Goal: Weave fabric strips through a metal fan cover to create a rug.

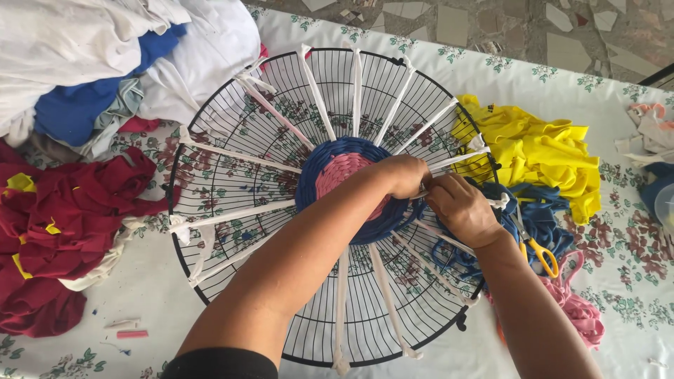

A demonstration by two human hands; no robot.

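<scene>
we see a round woven mat (349, 172), pink centre ringed in blue, mid fan guard (232, 168) on white spokes; our left hand (404, 174) and right hand (461, 208) pinch a blue fabric strip (415, 208) at its rim.

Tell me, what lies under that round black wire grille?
Through the wire grille shows the flowered tablecloth. The pink and blue woven disc and both forearms cover the cloth beneath the middle; blue strips tuck under its right edge.

Fabric piles (91, 77) flank the fan grille (232, 168); near edge open
</scene>
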